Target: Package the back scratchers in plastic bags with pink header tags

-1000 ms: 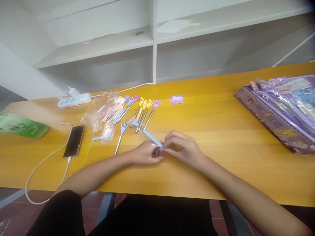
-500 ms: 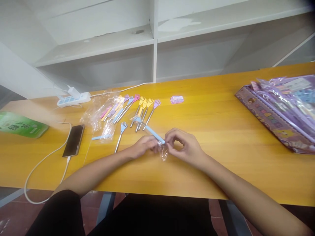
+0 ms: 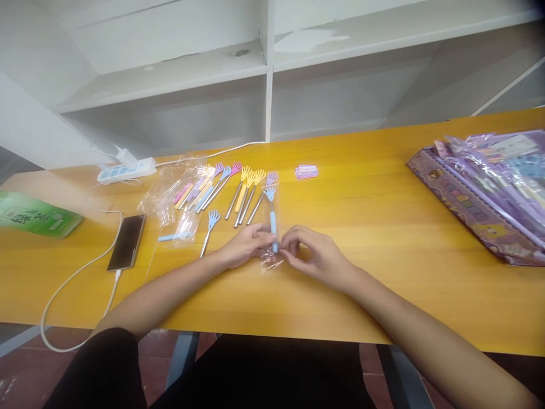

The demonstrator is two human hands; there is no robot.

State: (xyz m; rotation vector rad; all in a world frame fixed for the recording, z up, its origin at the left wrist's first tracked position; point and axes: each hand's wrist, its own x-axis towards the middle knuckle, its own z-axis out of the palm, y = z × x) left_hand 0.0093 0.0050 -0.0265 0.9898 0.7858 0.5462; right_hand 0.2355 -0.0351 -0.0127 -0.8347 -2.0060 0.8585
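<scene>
A blue back scratcher (image 3: pixel 273 222) lies inside a clear plastic bag (image 3: pixel 267 264), its claw end pointing away from me. My left hand (image 3: pixel 250 246) grips it by the handle through the bag. Close to the handle's lower end, my right hand (image 3: pixel 314 255) has thumb and forefinger pinched at the bag's edge; what exactly they hold is too small to make out. Beyond my hands lie several back scratchers with yellow claws (image 3: pixel 254 179), and a pink one (image 3: pixel 235 168) beside them. Left of these, a blue-clawed one (image 3: pixel 213 218) rests partly behind my left forearm.
Loose clear bags (image 3: pixel 164 196) and a blue handle (image 3: pixel 175 236) lie to the left. A phone (image 3: pixel 126 243) on a cable, a power strip (image 3: pixel 128 170) and a green bottle (image 3: pixel 40 215) stand farther left. Small cards (image 3: pixel 306 171) lie behind; a purple box (image 3: pixel 464 207) of packed items is right.
The bagged back scratcher has turned from a leftward slant to nearly straight away from me. My left hand has shifted slightly; my right hand stays close to the bag's near end.
</scene>
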